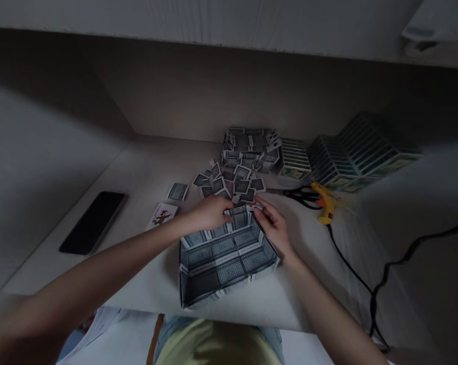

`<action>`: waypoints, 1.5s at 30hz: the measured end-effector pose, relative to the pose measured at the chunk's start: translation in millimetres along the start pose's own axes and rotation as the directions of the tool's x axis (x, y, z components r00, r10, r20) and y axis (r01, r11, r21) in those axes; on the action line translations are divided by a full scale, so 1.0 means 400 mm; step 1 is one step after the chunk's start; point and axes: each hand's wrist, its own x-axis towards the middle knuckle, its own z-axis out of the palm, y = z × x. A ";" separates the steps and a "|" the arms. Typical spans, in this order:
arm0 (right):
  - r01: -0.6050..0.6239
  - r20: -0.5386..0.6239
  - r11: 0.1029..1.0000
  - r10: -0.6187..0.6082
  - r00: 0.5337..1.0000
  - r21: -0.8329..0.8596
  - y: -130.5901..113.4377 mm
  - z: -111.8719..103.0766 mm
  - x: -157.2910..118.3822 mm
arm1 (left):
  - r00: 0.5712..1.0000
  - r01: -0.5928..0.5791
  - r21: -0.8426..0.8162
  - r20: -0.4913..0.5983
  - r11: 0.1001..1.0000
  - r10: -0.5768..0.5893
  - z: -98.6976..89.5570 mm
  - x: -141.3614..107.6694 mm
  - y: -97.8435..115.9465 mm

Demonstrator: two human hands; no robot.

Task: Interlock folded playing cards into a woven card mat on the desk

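Observation:
An open tray made of playing cards [229,271] lies at the desk's front, its inside lined with patterned card backs. My left hand [213,212] is closed at the tray's far wall, thumb and fingers pinched together on its upper edge. My right hand [272,225] grips the far right corner of the same tray, with the thumb and fingers on either side of the wall. Just beyond both hands is a loose heap of folded cards [229,182]. A joker card [162,215] and a folded card [178,191] lie left of the tray.
Behind the heap stands another box of cards [250,144]. Several rows of stacked cards [350,152] fill the back right. A yellow glue gun [328,205] with a black cord lies by black scissors [303,196]. A phone [94,223] rests at left; a shelf [214,25] overhangs.

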 end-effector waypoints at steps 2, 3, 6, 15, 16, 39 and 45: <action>-0.064 0.040 0.996 0.062 0.997 0.062 0.005 -0.003 0.006 | 1.000 -0.001 -0.076 0.011 0.997 0.002 0.003 0.006 -0.015; -0.098 0.055 0.992 0.094 0.994 0.084 0.007 -0.004 0.009 | 1.000 0.009 -0.118 0.020 0.993 -0.007 0.004 0.007 -0.022; -0.182 0.082 0.978 0.174 0.981 0.104 0.010 -0.006 0.014 | 0.998 0.039 -0.239 0.050 0.970 -0.028 0.007 0.008 -0.042; -0.236 0.143 0.933 0.203 0.969 0.273 -0.005 -0.006 0.013 | 0.997 0.062 -0.381 0.058 0.922 -0.043 0.020 0.005 -0.068; -0.257 0.166 0.908 0.212 0.963 0.330 -0.012 -0.006 0.011 | 0.997 0.063 -0.400 0.062 0.914 -0.042 0.018 0.003 -0.070; -0.295 0.267 0.747 0.162 0.950 0.596 -0.028 -0.014 -0.058 | 0.970 0.108 -0.934 0.174 -0.340 -0.168 0.059 -0.040 0.005; -0.334 0.280 0.736 0.202 0.938 0.589 -0.029 -0.006 -0.058 | 0.916 0.146 -0.918 0.266 -0.370 -0.300 0.094 -0.027 0.015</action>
